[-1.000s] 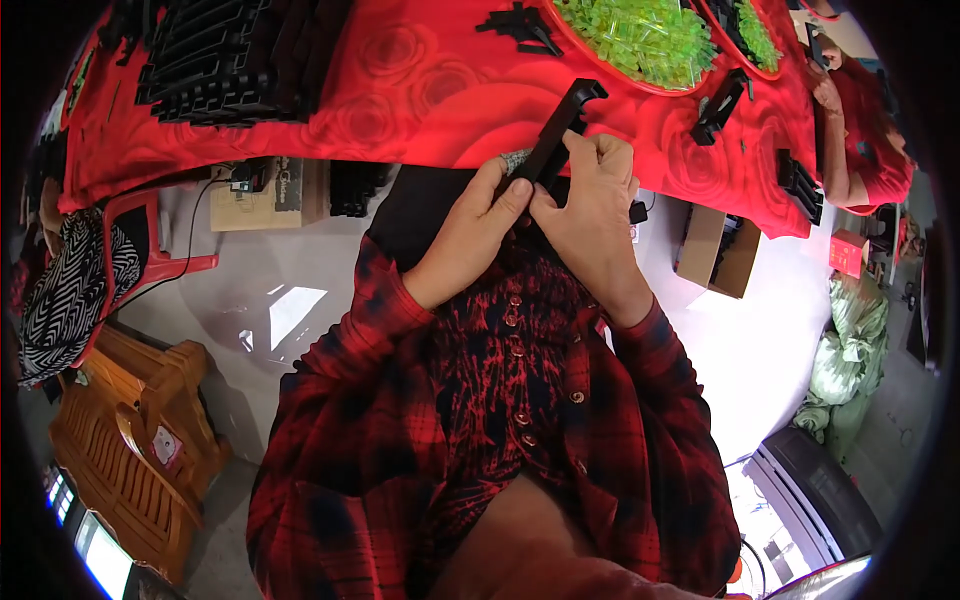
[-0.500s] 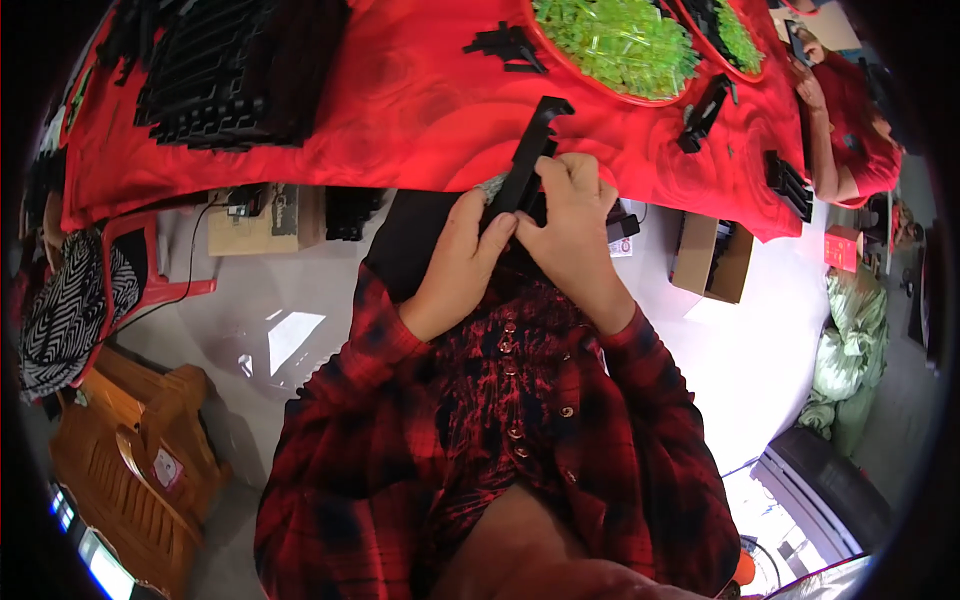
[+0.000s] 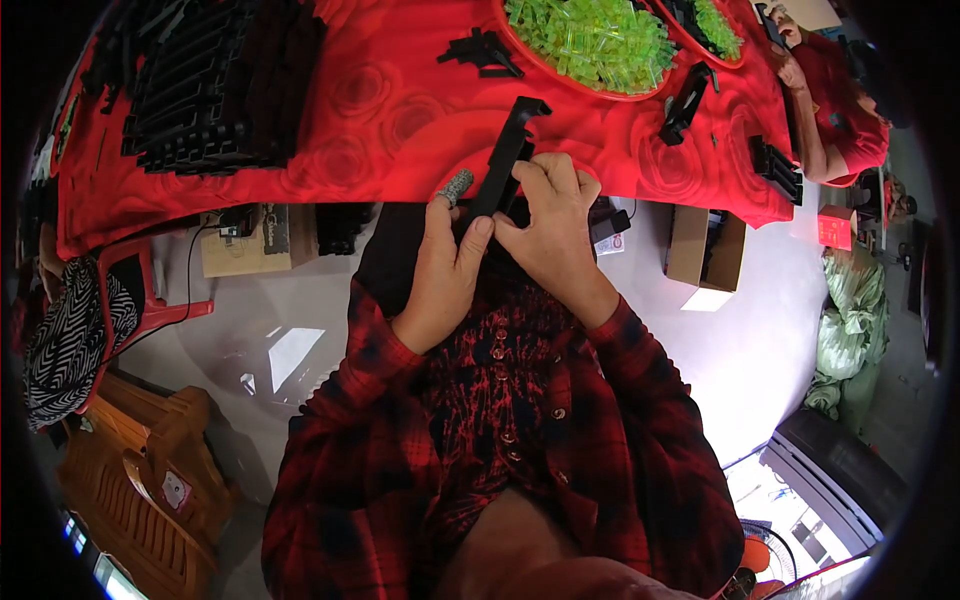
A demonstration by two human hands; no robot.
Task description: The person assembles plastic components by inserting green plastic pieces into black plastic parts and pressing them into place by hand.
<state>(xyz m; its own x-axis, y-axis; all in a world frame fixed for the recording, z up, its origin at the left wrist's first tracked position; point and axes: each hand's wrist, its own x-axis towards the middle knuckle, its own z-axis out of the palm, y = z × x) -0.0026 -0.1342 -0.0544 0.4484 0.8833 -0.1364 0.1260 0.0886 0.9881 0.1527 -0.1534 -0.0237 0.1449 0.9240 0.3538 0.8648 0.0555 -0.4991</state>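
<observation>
A long black plastic part (image 3: pixel 505 160) with a hooked far end is held tilted between my hands, over the near edge of the red-covered table (image 3: pixel 390 140). My left hand (image 3: pixel 445 265) grips its near end, with the thumb along it. A grey patterned cover (image 3: pixel 457 185) sits on a finger of that hand, which sticks up beside the part. My right hand (image 3: pixel 553 225) is closed against the part's right side, its fingers curled and thumb pressing near the lower end. Whether a smaller piece is in the right fingers is hidden.
A stack of black parts (image 3: pixel 215 95) stands far left. Green translucent pieces (image 3: pixel 590 45) fill a red tray (image 3: pixel 640 97). Loose black parts (image 3: pixel 480 52) lie beside it, another (image 3: pixel 686 103) further right. A co-worker (image 3: pixel 840 110) sits far right. An open cardboard box (image 3: pixel 705 255) is below.
The covered finger of my left hand has come out from behind the black part and now sticks up apart from it. My right hand stays on the part. The whole view has shifted slightly.
</observation>
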